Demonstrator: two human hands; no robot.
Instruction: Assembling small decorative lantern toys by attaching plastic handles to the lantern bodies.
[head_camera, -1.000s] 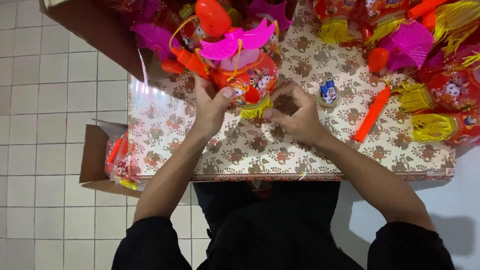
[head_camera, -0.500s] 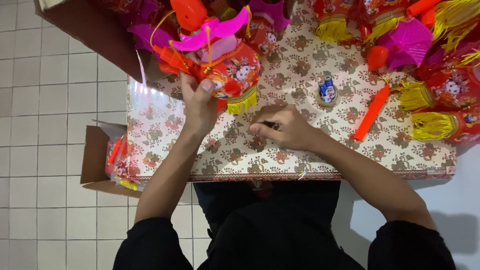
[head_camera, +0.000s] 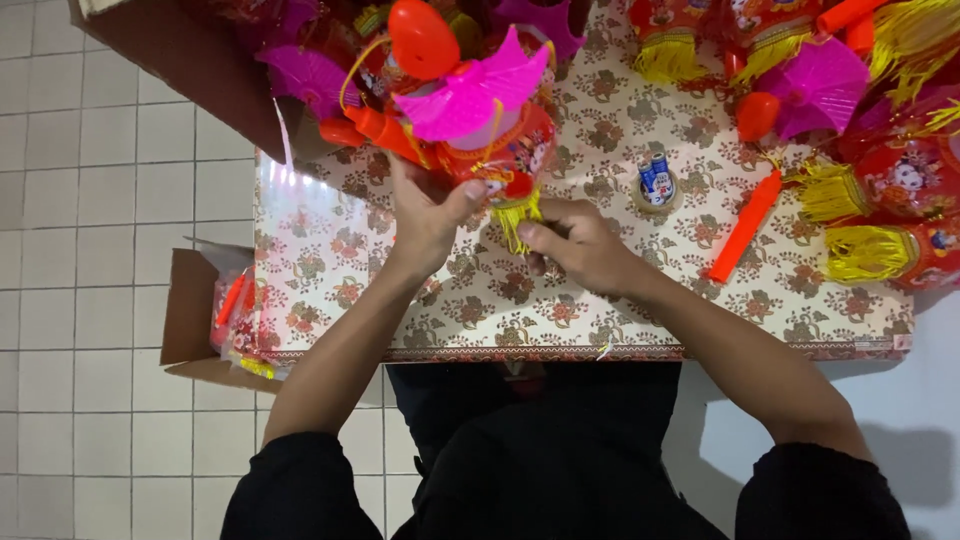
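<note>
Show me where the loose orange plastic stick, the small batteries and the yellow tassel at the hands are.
Orange plastic stick (head_camera: 744, 227), head view, middle of its length.
Small blue batteries (head_camera: 656, 180), head view, their upper ends.
Yellow tassel (head_camera: 515, 214), head view, its fringe between both hands.

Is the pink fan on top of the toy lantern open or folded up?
Open. The pink fan spreads out wide with pleats showing, on the lantern that the left hand holds.

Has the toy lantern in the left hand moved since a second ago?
Yes. The toy lantern in the left hand has moved up and left, away from the batteries.
</note>
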